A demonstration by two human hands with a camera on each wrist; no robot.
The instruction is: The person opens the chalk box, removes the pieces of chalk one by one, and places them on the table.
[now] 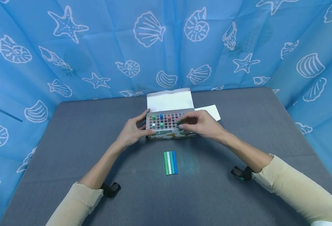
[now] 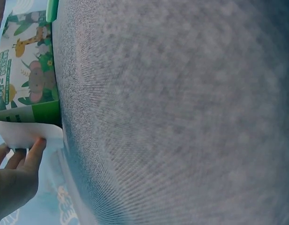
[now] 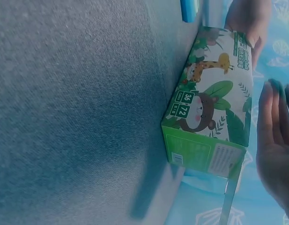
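Currently I have the box (image 1: 171,135) at the centre of my head view, toward 12 o'clock on the grey desk (image 1: 98,125). Its printed front faces me, with a giraffe, and the right wrist view shows me a bear, the numbers 36 and 72, and a green end.

At the box's 9 o'clock end I see the left hand (image 1: 132,129) gripping it, thumb on the front edge and a finger at the back corner. From 3 o'clock the right hand (image 1: 199,124) reaches over the top, its fingertips down at the holes; I cannot tell whether they pinch anything.

In the holes toward 9 o'clock I count a green peg (image 1: 153,117), a blue peg (image 1: 161,116) and a pink peg (image 1: 169,118) in the back part, then a white peg (image 1: 153,126) and a second green peg (image 1: 161,125) nearer me. A bit of pink shows by the right fingertips.

The white lid (image 1: 170,102) lies raised at 12 o'clock, and a side flap (image 1: 212,112) sticks out at 3.

Well apart from the box, at its 6 o'clock, four sticks lie side by side: green (image 1: 166,163), white (image 1: 169,163), teal (image 1: 171,162) and blue (image 1: 175,162). Behind the desk hangs a blue curtain (image 1: 106,40) with shells.
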